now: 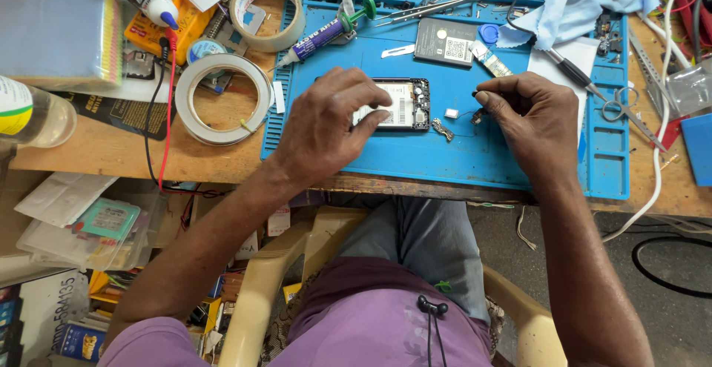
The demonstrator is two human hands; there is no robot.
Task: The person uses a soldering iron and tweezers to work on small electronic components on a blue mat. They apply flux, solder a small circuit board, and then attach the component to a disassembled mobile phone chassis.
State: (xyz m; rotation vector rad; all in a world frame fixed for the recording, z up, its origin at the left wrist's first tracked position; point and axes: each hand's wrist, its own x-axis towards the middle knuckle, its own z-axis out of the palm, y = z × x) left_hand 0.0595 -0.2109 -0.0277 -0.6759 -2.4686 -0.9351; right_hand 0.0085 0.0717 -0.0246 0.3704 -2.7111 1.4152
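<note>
An opened phone body (410, 105) lies on a blue work mat (445, 152). My left hand (326, 126) presses down on it, with the fingers spread over its left half. To the right, my right hand (530, 118) pinches a small dark tool or part (478, 115) between thumb and forefinger, just above the mat. A small metal bracket (443, 130) and a tiny white piece (451, 113) lie between the phone and my right hand.
A black battery (445, 41), a purple syringe (320, 37), tweezers (430, 10) and a blue cloth (564, 15) sit at the mat's far side. Tape rolls (222, 98) lie on the wooden bench to the left, scissors (627, 111) to the right. Cables trail off the right edge.
</note>
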